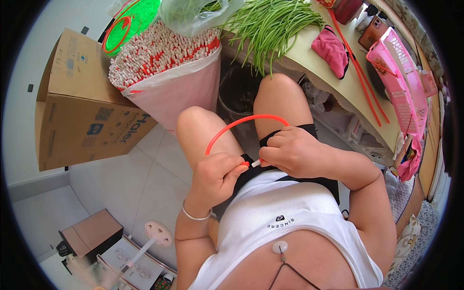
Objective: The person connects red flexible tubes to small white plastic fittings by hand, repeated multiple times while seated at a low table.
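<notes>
A thin red plastic tube (240, 120) arches between my two hands above my lap. My left hand (215, 176) is closed round one end, and a short red tip pokes out past the fingers. Closed on the other end is my right hand (290, 152), with a white plug (256, 164) sticking out toward the left hand. The plug and the red tip face each other with a small gap between them. Beyond my left knee stands a large white bag (176, 89) packed with many red tubes (164, 55), their white ends up.
A cardboard box (92, 96) stands at the left. On the table (309, 65) lie green stalks (270, 29), a pink cloth (331, 50), loose red tubes (360, 72) and a phone (373, 31). A pink plastic basket (398, 82) sits at the right edge. Between bag and table is a dark bin (237, 89).
</notes>
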### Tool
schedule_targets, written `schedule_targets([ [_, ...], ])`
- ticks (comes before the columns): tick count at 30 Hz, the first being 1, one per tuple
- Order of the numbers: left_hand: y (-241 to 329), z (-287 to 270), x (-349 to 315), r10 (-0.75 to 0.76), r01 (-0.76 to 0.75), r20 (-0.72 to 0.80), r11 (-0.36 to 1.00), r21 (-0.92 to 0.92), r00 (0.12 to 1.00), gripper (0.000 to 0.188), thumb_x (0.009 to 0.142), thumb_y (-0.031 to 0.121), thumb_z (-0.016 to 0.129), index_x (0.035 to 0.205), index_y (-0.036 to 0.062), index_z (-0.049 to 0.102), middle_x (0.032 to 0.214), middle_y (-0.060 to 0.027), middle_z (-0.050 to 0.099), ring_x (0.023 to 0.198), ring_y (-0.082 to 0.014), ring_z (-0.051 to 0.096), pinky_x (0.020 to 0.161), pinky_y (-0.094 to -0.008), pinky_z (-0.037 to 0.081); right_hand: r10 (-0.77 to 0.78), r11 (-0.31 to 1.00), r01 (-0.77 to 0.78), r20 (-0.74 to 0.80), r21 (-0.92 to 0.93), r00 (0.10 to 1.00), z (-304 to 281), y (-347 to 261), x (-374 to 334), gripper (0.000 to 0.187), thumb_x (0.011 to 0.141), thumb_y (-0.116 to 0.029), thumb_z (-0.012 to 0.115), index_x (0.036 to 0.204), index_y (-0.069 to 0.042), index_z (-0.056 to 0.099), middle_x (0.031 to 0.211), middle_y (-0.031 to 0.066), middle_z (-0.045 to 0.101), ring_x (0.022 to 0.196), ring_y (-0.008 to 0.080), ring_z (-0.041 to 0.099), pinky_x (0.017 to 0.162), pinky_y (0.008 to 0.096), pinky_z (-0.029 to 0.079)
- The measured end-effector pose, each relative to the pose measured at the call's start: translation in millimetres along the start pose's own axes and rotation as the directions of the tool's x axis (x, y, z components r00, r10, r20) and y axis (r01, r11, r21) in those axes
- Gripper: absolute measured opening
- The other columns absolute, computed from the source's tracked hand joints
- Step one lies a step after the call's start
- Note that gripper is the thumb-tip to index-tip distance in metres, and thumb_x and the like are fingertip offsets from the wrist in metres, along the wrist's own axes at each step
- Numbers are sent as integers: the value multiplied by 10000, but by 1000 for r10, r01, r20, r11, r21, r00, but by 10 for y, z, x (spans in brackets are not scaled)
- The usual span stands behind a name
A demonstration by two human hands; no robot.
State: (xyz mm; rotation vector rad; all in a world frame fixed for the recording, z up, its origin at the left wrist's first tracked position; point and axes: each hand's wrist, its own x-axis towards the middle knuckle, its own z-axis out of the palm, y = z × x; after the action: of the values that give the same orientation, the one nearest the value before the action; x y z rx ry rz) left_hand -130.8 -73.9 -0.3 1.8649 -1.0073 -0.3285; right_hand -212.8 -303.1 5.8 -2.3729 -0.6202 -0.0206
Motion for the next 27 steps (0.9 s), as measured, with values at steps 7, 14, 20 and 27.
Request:
schedule_targets([
  [7,-35,74,9,2,-3,14,998,68,1000,97,844,95,724,833,6,688,607,-114,543,516,-244,507,495,-330,387,51,994,-45,48,-102,998,109,48,4,84,838,-112,661,918,-97,642,720,64,607,678,273,640,629,400,498],
  [14,-167,257,-6,49,-49,-1,995,84,999,63,826,32,705,874,-4,684,629,-127,553,529,-273,517,501,-355,406,77,996,-69,146,-62,986,153,91,33,105,849,-128,654,940,-78,640,706,58,620,665,270,657,601,402,505],
  [20,-343,251,-15,218,-227,78,966,125,973,190,788,23,690,977,11,672,649,-105,539,533,-274,534,487,-362,416,37,999,-32,133,-43,990,169,223,14,96,885,-170,638,905,-77,623,709,56,636,668,267,660,583,402,503],
  [27,-446,364,-28,229,-234,49,950,206,972,213,789,15,643,1001,7,660,641,-88,532,533,-263,551,477,-353,431,24,999,-30,199,27,980,342,328,99,121,855,-177,662,916,-81,623,713,50,642,670,268,656,596,415,506],
])
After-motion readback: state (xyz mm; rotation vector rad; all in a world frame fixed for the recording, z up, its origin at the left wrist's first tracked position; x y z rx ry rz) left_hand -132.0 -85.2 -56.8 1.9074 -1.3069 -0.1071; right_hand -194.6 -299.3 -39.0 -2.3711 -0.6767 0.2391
